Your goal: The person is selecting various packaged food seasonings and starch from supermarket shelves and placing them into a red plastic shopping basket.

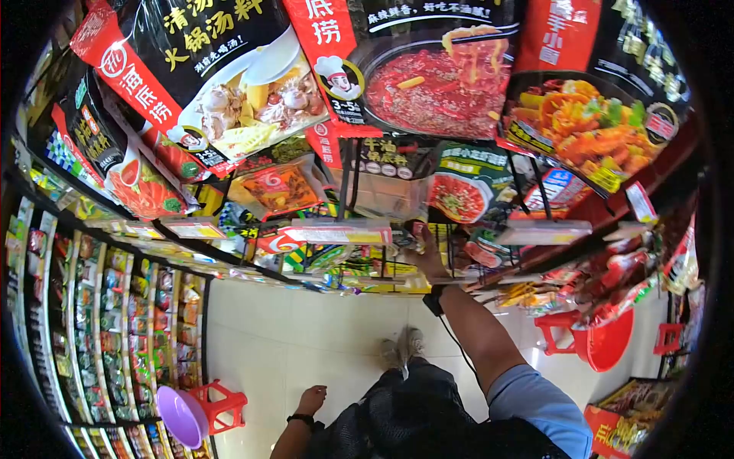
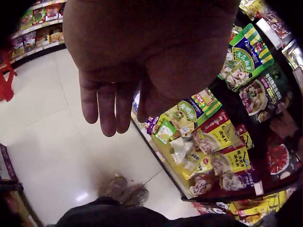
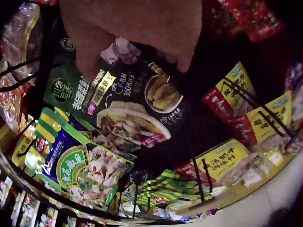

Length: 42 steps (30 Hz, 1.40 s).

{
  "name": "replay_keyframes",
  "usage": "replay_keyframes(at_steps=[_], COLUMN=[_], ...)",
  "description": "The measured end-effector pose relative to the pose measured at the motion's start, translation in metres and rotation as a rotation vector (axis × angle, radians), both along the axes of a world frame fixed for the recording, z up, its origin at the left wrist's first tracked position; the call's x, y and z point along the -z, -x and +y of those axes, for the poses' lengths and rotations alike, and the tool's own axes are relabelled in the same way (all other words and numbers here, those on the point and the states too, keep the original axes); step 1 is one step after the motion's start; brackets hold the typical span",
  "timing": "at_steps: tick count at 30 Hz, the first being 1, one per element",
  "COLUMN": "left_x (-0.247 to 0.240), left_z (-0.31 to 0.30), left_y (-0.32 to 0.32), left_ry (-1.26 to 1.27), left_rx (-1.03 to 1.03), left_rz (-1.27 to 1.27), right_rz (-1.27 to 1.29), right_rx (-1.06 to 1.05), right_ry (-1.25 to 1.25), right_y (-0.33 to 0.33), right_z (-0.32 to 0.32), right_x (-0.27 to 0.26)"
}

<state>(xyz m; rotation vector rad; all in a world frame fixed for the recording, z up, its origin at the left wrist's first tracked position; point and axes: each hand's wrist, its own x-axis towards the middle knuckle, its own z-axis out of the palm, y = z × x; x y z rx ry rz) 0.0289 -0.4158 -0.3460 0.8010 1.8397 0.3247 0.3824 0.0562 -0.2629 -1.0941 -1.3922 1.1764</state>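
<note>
In the head view my right hand [image 1: 422, 256] reaches up among the hanging packets on the shelf. The right wrist view shows that hand [image 3: 137, 28] at the upper part of a dark green packet [image 3: 128, 101], thumb over its printed front and the other fingers bent at its far side. From the left wrist view, the right hand [image 2: 284, 124] appears at the right edge, by dark packets. My left hand [image 1: 312, 399] hangs low beside the body, away from the shelf; in the left wrist view this hand [image 2: 147, 61] is empty, its fingers loosely extended.
Large black and red packets [image 1: 436, 84] hang across the top. A green and blue packet [image 3: 75, 163] and yellow ones [image 3: 227, 161] hang near the right hand, among black wire hooks. Red stools [image 1: 222, 405], a purple basin [image 1: 182, 417] and a red basin [image 1: 608, 340] stand at the sides.
</note>
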Motion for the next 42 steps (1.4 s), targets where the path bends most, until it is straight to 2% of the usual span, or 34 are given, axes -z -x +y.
replay_keyframes(at_steps=[1, 2, 5, 6, 7, 8, 9, 11, 12, 13, 14, 16, 17, 18, 19, 20, 21, 22, 23, 25, 26, 27, 28, 29, 30, 32, 34, 35, 36, 37, 38, 40, 41, 42], left_x=[-0.004, -0.016, -0.041, -0.039, -0.034, -0.031, -0.033, -0.033, -0.037, -0.029, -0.016, -0.007, -0.021, -0.042, -0.062, -0.062, -0.061, -0.085, -0.117, -0.154, -0.149, -0.157, -0.166, -0.171, -0.159, -0.165, -0.179, -0.189, -0.194, -0.167, -0.163, -0.176, -0.182, -0.184], left_z=[-0.015, -0.023, -0.038, -0.054, -0.057, -0.062, -0.063, -0.057, -0.052, -0.043, -0.033, -0.010, 0.011, 0.048, 0.078, 0.103, 0.130, 0.159, 0.187, 0.228, 0.241, 0.253, 0.261, 0.266, 0.268, 0.268, 0.263, 0.256, 0.251, 0.238, 0.226, 0.206, 0.201, 0.189], left_y=[-0.008, -0.015, -0.028, -0.040, -0.041, -0.045, -0.052, -0.061, -0.066, -0.068, -0.069, -0.070, -0.073, -0.085, -0.089, -0.091, -0.094, -0.101, -0.113, -0.135, -0.136, -0.138, -0.139, -0.141, -0.143, -0.146, -0.147, -0.148, -0.147, -0.139, -0.136, -0.136, -0.138, -0.137], left_ry=[-0.024, 0.018, 0.086, 0.115, 0.115, 0.131, 0.146, 0.139, 0.134, 0.125, 0.081, -0.038, -0.070, -0.105, -0.127, -0.180, -0.233, -0.246, -0.260, -0.439, -0.543, -0.542, -0.439, -0.333, -0.275, -0.238, -0.200, -0.209, -0.218, -0.232, -0.202, -0.211, -0.190, -0.104], left_rx=[-0.035, -0.024, -0.052, -0.106, -0.114, -0.146, -0.177, -0.146, -0.120, -0.110, -0.120, -0.197, -0.255, -0.270, -0.288, -0.263, -0.239, -0.209, -0.179, -0.139, -0.109, -0.098, -0.039, 0.020, -0.037, -0.086, -0.134, -0.140, -0.146, -0.152, -0.156, -0.154, -0.098, -0.138], left_rz=[0.003, 0.049, 0.117, 0.137, 0.134, 0.084, 0.034, 0.034, 0.041, 0.031, 0.015, -0.086, -0.135, -0.201, -0.253, -0.285, -0.317, -0.273, -0.230, -0.207, -0.377, -0.382, -0.499, -0.614, -0.671, -0.608, -0.546, -0.487, -0.429, -0.434, -0.422, -0.422, -0.373, -0.379], right_rz=[0.172, 0.169, 0.128, 0.262, 0.259, 0.180, 0.228, 0.325, 0.370, 0.411, 0.376, 0.121, 0.094, 0.129, 0.049, -0.029, -0.239, -0.349, -0.314, 0.037, 0.142, 0.169, 0.176, 0.300, 0.309, 0.312, 0.214, 0.216, 0.274, 0.330, 0.320, 0.316, 0.305, 0.296], right_rx=[-0.085, -0.111, -0.212, -0.272, -0.280, -0.246, -0.241, -0.226, -0.286, -0.341, -0.281, -0.312, -0.273, -0.343, -0.423, -0.503, -0.583, -0.619, -0.629, -0.565, -0.536, -0.614, -0.600, -0.616, -0.582, -0.571, -0.659, -0.677, -0.661, -0.643, -0.543, -0.463, -0.301, -0.171], right_ry=[0.098, 0.060, 0.156, 0.227, 0.229, 0.339, 0.369, 0.430, 0.403, 0.368, 0.320, 0.410, 0.514, 0.614, 0.580, 0.539, 0.353, 0.479, 0.500, 0.618, 0.647, 0.698, 0.748, 0.760, 0.795, 0.833, 0.629, 0.630, 0.743, 0.857, 0.645, 0.436, 0.358, 0.286], right_y=[0.006, 0.006, 0.003, 0.012, 0.011, 0.004, 0.002, -0.003, -0.005, -0.011, -0.015, -0.021, -0.017, -0.035, -0.043, -0.051, -0.051, -0.051, -0.051, -0.046, -0.044, -0.040, -0.035, -0.030, -0.030, -0.030, -0.031, -0.037, -0.051, -0.057, -0.051, -0.040, -0.045, -0.037], right_z=[0.000, 0.012, 0.013, 0.017, 0.018, 0.017, 0.016, 0.015, 0.020, 0.023, 0.017, -0.002, -0.020, -0.023, -0.033, -0.043, -0.058, -0.067, -0.076, -0.094, -0.100, -0.100, -0.105, -0.109, -0.110, -0.113, -0.116, -0.110, -0.100, -0.089, -0.076, -0.048, -0.032, -0.013], right_x=[-0.047, -0.026, -0.074, -0.070, -0.068, -0.067, -0.061, -0.049, -0.025, -0.011, -0.007, -0.008, -0.027, -0.023, -0.024, -0.027, -0.049, -0.056, -0.049, -0.017, -0.006, -0.003, 0.000, -0.002, -0.008, -0.023, -0.035, -0.028, -0.016, -0.002, 0.011, 0.012, 0.007, 0.003])
